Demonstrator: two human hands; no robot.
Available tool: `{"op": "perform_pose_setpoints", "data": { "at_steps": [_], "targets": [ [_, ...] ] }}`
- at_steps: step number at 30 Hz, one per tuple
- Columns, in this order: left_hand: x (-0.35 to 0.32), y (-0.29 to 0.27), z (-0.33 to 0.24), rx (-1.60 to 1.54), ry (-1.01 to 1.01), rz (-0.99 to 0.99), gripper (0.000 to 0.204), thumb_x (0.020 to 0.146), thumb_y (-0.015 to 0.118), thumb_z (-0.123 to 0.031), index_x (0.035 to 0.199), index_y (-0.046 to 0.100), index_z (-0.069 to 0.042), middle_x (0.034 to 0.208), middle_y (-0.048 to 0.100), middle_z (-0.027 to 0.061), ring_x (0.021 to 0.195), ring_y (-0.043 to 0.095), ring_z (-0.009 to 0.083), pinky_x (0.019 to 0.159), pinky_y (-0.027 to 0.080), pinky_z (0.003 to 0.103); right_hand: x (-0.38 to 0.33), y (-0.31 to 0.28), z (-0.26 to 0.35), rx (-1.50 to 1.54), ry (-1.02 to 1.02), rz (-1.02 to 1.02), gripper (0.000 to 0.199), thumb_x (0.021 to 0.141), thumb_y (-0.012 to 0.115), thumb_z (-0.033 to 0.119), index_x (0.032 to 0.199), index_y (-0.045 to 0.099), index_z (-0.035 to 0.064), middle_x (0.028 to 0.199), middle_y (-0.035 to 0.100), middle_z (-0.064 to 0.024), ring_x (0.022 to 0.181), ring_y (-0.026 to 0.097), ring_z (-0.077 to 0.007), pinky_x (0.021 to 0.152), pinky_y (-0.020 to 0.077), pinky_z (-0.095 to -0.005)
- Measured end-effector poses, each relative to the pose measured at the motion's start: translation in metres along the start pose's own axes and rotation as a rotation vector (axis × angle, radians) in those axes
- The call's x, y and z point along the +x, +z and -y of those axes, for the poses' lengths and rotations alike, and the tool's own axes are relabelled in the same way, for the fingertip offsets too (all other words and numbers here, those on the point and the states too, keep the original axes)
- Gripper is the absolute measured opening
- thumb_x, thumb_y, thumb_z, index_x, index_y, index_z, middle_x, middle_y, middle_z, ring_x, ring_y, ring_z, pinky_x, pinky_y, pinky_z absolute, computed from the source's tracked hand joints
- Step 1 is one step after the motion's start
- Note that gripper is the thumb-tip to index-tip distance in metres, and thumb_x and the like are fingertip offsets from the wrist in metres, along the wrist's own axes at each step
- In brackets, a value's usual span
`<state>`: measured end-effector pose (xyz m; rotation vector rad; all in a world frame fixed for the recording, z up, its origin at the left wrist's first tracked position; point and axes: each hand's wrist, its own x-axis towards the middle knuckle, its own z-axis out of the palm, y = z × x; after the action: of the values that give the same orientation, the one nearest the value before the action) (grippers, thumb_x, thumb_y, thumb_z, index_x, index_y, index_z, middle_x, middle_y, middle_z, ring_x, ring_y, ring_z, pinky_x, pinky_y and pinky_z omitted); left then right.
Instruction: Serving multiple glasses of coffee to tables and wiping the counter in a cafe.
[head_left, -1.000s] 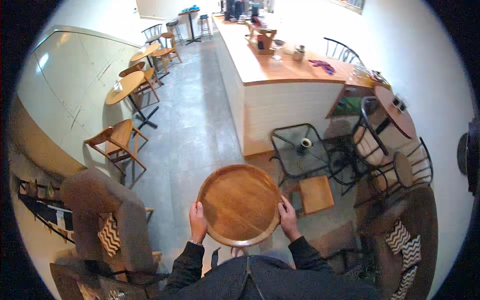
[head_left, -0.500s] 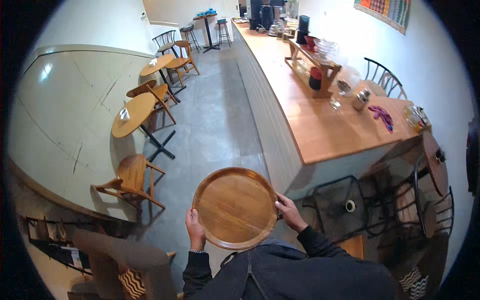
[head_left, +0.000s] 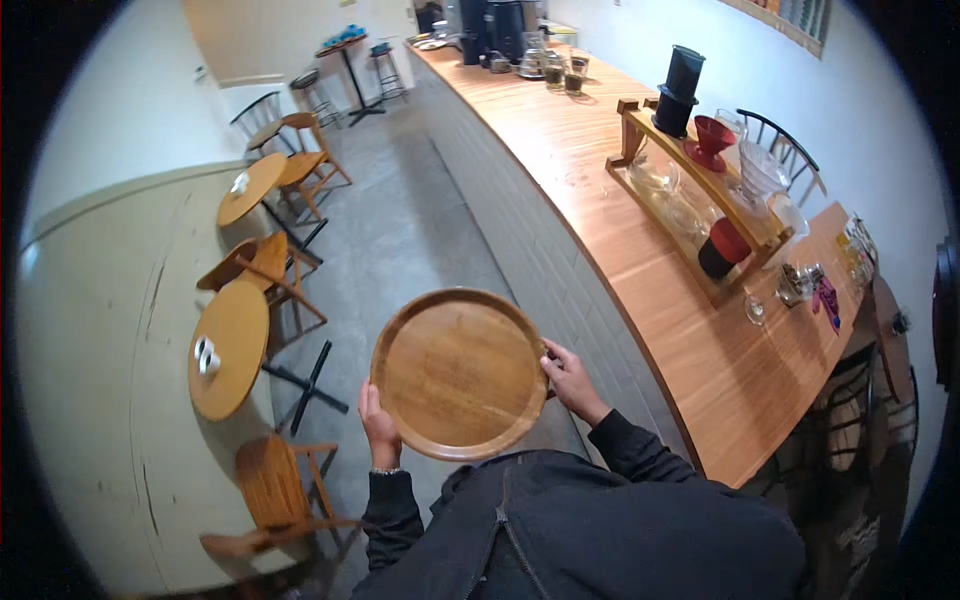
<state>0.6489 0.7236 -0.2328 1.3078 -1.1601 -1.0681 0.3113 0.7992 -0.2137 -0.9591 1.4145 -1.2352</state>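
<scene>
A round brown wooden tray (head_left: 460, 375) with a raised rim is held level in front of my body, and nothing lies on it. My left hand (head_left: 380, 425) grips its left edge, with the fingers partly hidden beneath. On the opposite side, my right hand (head_left: 573, 383) is closed on the rim, thumb on top and the other fingers underneath. Both forearms are in black sleeves. The tray hangs over the grey floor, beside the long wooden counter (head_left: 640, 265) on the right.
On the counter stands a wooden rack (head_left: 690, 190) with coffee drippers and glassware. Small glasses (head_left: 573, 80) stand further back. To the left are a round table (head_left: 228, 350) holding white cups, a wooden chair (head_left: 270, 485) and more seating. A grey aisle (head_left: 400, 210) runs between.
I have moved forward along the counter, so the rack and the left tables appear nearer. Both hands still hold the tray.
</scene>
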Motion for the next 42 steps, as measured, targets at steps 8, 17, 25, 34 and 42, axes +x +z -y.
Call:
{"op": "perform_pose_setpoints", "data": {
  "at_steps": [8,17,25,34,42],
  "targets": [
    [0.275,0.158,-0.092,-0.079,0.125,0.478,0.042,0.106,0.038,-0.020,0.129,0.054,0.011,0.118,0.065,0.0147,0.108,0.060,0.0220,0.096,0.046,0.034,0.192,-0.047,0.084,-0.096,-0.088,-0.444,0.042,0.098,0.056,0.012,0.137,0.054,-0.0031,0.104,0.065,-0.0076,0.084,0.063,-0.0134,0.079,0.0520,-0.0279],
    [0.516,0.352,-0.089,-0.002,0.098,0.681,0.035,0.101,0.053,-0.017,0.125,0.063,0.007,0.102,0.072,0.0076,0.085,0.063,0.0102,0.074,0.051,0.026,0.390,-0.102,0.148,-0.220,-0.064,-0.748,0.039,0.095,0.057,0.005,0.133,0.056,-0.0038,0.099,0.067,-0.0100,0.075,0.063,-0.0150,0.072,0.0532,-0.0316],
    [0.663,0.503,-0.098,0.305,0.187,0.989,0.030,0.095,0.061,-0.017,0.114,0.069,0.005,0.075,0.071,0.0095,0.056,0.059,0.0084,0.054,0.049,0.026,0.507,-0.144,0.128,-0.294,0.158,-1.013,0.035,0.094,0.060,0.006,0.128,0.059,-0.0041,0.083,0.062,-0.0078,0.072,0.061,-0.0149,0.070,0.0514,-0.0289],
    [0.789,0.652,-0.120,0.206,0.804,1.123,0.045,0.087,0.074,-0.023,0.124,0.062,-0.002,0.099,0.067,0.0162,0.076,0.065,0.0273,0.068,0.053,0.038,0.613,-0.150,0.207,-0.774,0.118,-1.392,0.055,0.080,0.079,0.020,0.127,0.061,-0.0006,0.111,0.064,-0.0207,0.106,0.063,-0.0338,0.090,0.0513,-0.0404],
    [0.811,0.779,-0.144,0.171,0.952,1.043,0.086,0.075,0.084,-0.043,0.133,0.049,0.011,0.120,0.063,0.0280,0.110,0.063,0.0386,0.094,0.051,0.042,0.806,-0.266,0.229,-0.375,-0.160,-1.185,0.113,0.068,0.091,0.019,0.157,0.022,0.0105,0.151,0.039,-0.0215,0.143,0.036,-0.0292,0.113,0.0335,-0.0485]
  ]
}}
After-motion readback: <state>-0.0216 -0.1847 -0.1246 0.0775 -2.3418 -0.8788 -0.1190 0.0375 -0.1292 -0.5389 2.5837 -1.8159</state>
